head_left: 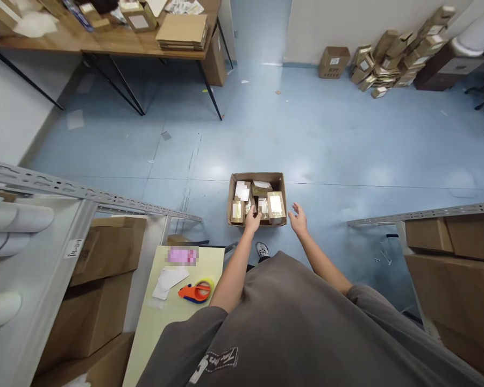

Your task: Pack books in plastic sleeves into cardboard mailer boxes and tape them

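Observation:
An open cardboard box (256, 176) stands in front of my feet, with several small taped cartons inside it. White labels show on most of these, such as the small carton (276, 206) at the right end. My left hand (253, 219) is at the box's near side, thumb apart from the fingers, with nothing visible in it; whether it touches a carton I cannot tell. To the right of the box, my right hand (299, 219) hangs free with its fingers apart and holds nothing.
On my left a pale table (161, 328) carries an orange tape dispenser (194, 291) and white papers (173, 278). Shelves with cartons (108, 247) flank both sides. A wooden desk (116, 40) stands far left; stacked parcels (403, 54) lie by the far wall.

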{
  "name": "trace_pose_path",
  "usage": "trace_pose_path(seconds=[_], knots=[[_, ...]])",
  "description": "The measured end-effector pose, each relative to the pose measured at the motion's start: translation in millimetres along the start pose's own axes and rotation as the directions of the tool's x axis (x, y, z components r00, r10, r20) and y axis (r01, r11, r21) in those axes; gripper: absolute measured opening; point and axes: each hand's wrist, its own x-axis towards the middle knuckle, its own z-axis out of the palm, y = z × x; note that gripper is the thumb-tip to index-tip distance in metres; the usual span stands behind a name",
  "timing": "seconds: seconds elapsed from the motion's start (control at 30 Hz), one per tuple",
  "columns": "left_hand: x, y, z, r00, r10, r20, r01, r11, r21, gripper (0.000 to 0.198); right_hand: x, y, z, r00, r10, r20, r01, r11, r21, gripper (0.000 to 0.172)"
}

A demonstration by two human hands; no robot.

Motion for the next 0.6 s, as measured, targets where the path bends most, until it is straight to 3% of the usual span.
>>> trace_pose_path(seconds=[0.13,0.33,0.47,0.6], knots=[[-11,0,-18.3,0.991,0.114,-0.076,-0.117,0.992,-0.041,0.073,-9,-14,11,0.997,-0.07,0.025,0.07,0.997,0.024,0.066],[-50,-1,-41.4,0.967,0.213,-0.139,-0.224,0.972,-0.072,0.058,-35,-42,51,0.965,-0.193,0.18,0.189,0.981,0.035,0.064],[-95,-16,-70.1,0.949,0.243,-0.202,-0.268,0.958,-0.104,0.057,-70,-59,79,0.912,-0.297,0.284,0.314,0.949,-0.014,0.061],[-159,-44,-118.7,0.904,0.319,-0.285,-0.358,0.929,-0.097,0.062,-126,-69,117,0.826,-0.366,0.428,0.409,0.912,-0.011,0.062]])
